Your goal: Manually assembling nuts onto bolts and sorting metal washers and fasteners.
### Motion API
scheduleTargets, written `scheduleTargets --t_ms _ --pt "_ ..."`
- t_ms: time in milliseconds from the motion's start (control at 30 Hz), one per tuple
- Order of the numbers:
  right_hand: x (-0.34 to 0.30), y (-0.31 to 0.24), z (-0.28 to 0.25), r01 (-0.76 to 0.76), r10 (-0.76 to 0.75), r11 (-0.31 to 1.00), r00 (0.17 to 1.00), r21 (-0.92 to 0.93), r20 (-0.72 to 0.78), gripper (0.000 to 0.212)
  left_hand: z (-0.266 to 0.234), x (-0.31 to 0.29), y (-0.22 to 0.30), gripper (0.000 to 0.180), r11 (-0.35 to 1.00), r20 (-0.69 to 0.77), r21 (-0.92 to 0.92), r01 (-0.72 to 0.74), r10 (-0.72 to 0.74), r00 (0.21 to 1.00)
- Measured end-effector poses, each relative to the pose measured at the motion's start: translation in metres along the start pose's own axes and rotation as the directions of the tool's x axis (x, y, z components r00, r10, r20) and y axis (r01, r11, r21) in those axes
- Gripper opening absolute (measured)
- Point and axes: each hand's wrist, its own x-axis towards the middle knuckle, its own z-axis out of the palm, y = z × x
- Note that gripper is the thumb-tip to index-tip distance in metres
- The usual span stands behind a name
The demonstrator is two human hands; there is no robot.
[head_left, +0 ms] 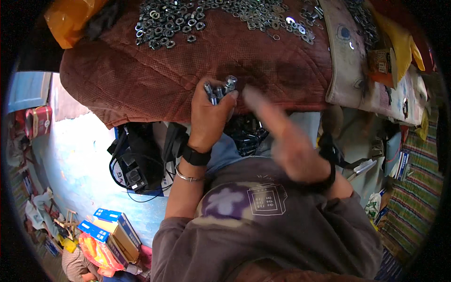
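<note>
My left hand (207, 117) is closed around several metal bolts (218, 92) at the near edge of the brown quilted cloth (136, 75). One bolt (230, 83) sticks up by the thumb, and what looks like a nut or washer sits on it. To the right, my right hand (293, 148) is smeared by motion, one finger stretching toward the left hand; whether it holds anything cannot be made out. Farther back on the cloth lie a heap of hex nuts (170, 29) and a spread of flat washers (263, 16). Below the cloth's edge, between my hands, are more dark bolts (246, 136).
Orange plastic (70, 21) lies at the far left corner. A pale cloth (350, 61) and a small orange box (383, 66) are at the right, near more bolts (361, 21). A black bag (136, 164) and blue-white cartons (112, 232) stand lower left, beside another person's sleeve (75, 263).
</note>
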Motion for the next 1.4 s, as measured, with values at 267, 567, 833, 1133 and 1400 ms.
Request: scheduleTargets --t_ms 267,567,833,1133,1400 --pt "0.045 0.046 -0.013 -0.022 0.040 0.983 0.995 0.181 -0.092 0.050 0.016 -0.004 -0.017 0.023 0.997 0.096 -0.036 -0.070 0.073 0.993" --pt "0.004 0.031 -0.005 -0.045 0.038 0.999 0.971 -0.024 -0.237 0.047 0.003 -0.001 -0.008 0.022 0.997 0.020 -0.074 -0.001 0.003 1.000" --pt "0.017 0.051 -0.028 -0.019 -0.074 0.970 0.928 -0.244 -0.366 0.033 0.012 -0.005 -0.017 0.017 0.999 0.127 0.023 0.038 -0.041 0.991" --pt "0.061 0.072 -0.097 -0.113 -0.278 0.750 0.841 -0.652 -0.465 0.018 0.016 -0.004 -0.032 0.011 0.959 0.231 0.071 0.276 -0.285 0.930" --pt "0.094 0.078 -0.098 -0.223 -0.173 0.640 0.891 -0.735 -0.420 0.028 0.014 -0.004 -0.046 0.012 0.957 0.282 0.142 0.251 -0.283 0.917"
